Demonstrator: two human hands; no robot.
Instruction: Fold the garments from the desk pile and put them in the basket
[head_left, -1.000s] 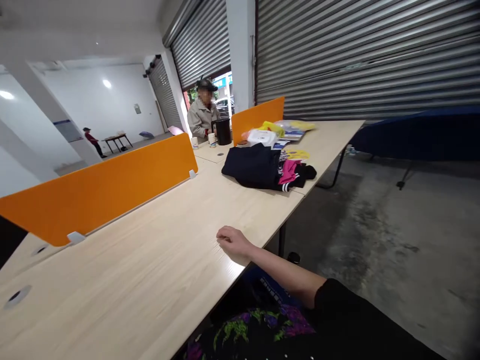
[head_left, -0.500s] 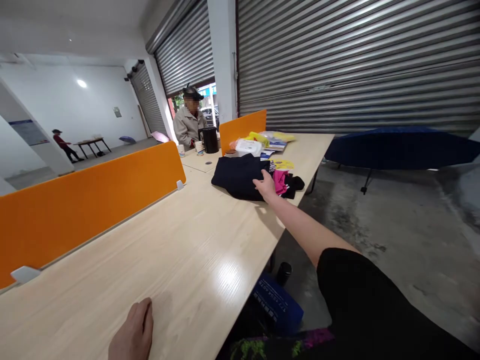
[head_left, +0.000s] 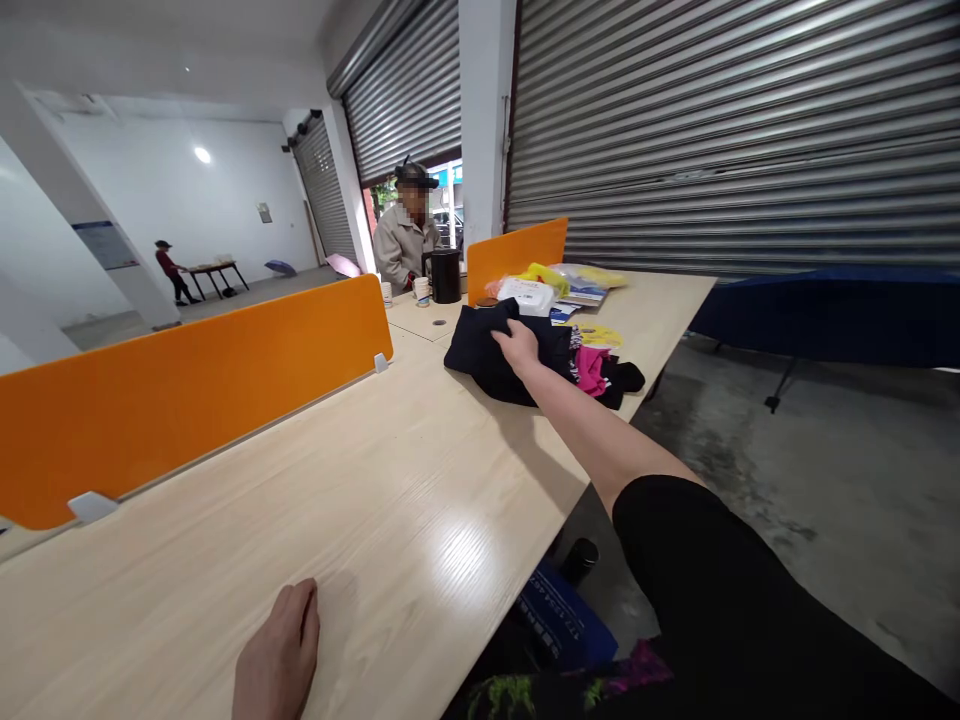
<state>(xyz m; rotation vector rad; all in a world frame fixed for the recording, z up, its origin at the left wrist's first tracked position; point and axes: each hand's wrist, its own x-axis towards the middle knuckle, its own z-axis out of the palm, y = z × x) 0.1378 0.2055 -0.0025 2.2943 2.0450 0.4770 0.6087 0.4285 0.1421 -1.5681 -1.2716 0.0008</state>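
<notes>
My right hand [head_left: 519, 345] reaches far across the table and pinches the top of a dark navy folded garment [head_left: 480, 340]. A fold of the cloth is raised at the fingertips. Beside it lies a pink and black piece of clothing [head_left: 592, 370] with white lettering, partly under the dark one. At the near edge of the table, my left hand [head_left: 279, 645] rests with its fingers curled in and nothing visible in it. The undersides of those fingers are hidden.
Behind the clothes are a white package [head_left: 529, 297], yellow plastic bags [head_left: 551, 278] and a black pitcher [head_left: 445, 275] near paper cups [head_left: 421, 291]. Orange dividers [head_left: 225, 390] stand on the table. A person [head_left: 405, 235] is across it. A blue umbrella [head_left: 832, 315] lies on the floor.
My right hand has moved left from the garment's right side onto its top and lifted a fold of the cloth. My left hand stays on the table. The view has turned slightly left.
</notes>
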